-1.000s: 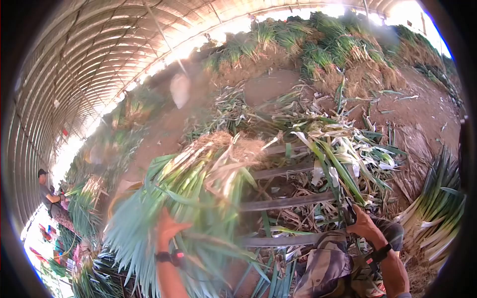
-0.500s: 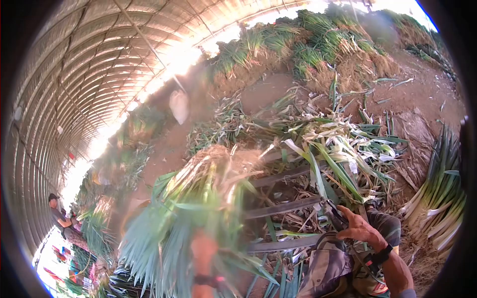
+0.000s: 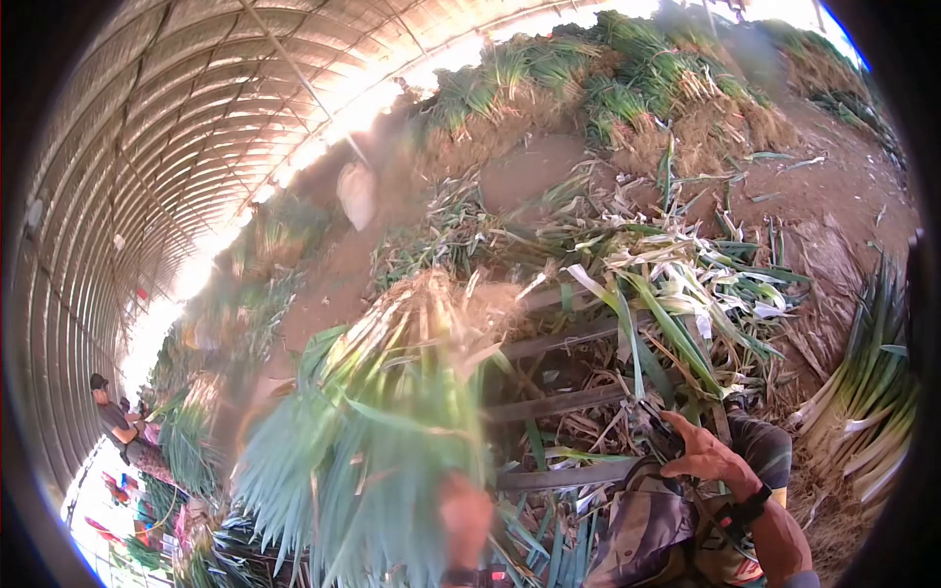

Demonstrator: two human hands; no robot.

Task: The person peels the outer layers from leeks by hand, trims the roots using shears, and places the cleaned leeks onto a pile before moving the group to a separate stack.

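Observation:
My left hand [image 3: 466,519] is smeared by motion at the bottom middle. It overlaps the lower leaves of a large heap of green onions [image 3: 392,392], whose roots point away from me and whose leaves fan toward me. I cannot tell whether a stalk is in its fingers. On the right, my right hand [image 3: 708,453], with a black band at the wrist, curls its thumb and fingers around a dark hand tool [image 3: 665,436] above my knee. Dark rails [image 3: 569,404] run between the heap and that tool, with peeled leaves [image 3: 676,294] piled beyond them.
A bunch of green onions [image 3: 858,372] lies at the far right. More onions [image 3: 627,83] are stacked at the back on bare soil. A white bag [image 3: 355,196] shows at left centre. Far left is another person [image 3: 113,416] beneath the arched roof.
My left hand has shifted right and slightly down across the leaves. My right hand stays almost in place around the dark tool. The view has moved slightly.

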